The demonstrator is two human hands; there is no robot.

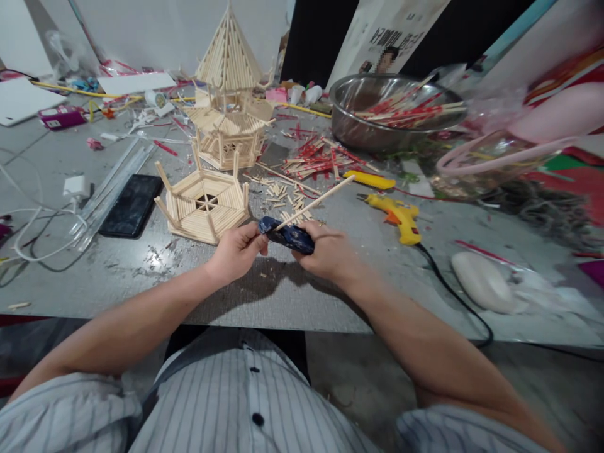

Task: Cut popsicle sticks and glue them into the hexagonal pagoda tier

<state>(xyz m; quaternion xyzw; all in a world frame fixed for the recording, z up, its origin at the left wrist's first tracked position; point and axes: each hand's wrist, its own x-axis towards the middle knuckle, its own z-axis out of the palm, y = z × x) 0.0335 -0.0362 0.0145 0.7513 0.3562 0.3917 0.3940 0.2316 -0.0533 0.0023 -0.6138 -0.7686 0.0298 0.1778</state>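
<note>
Over the front part of the table, my right hand (330, 248) is closed around a dark blue hand tool (297, 238) with a rounded body; its exact kind is hard to make out. A thin wooden stick (321, 200) crosses the tool and slants up to the right. My left hand (240, 248) is pinched at the tool's left end, in line with the stick's lower end, which the fingers hide. Just beyond the left hand lies a wooden hexagonal platform (186, 217) with upright posts. Short cut stick pieces (287, 195) are scattered beyond the tool.
A tiered stick pagoda (229, 123) stands behind the platform. A yellow glue gun (396, 217), its cord trailing, and a yellow utility knife (370, 180) lie to the right. Red-tipped sticks (314, 158) lie near a steel bowl (352, 129). A black phone (131, 206) is at left.
</note>
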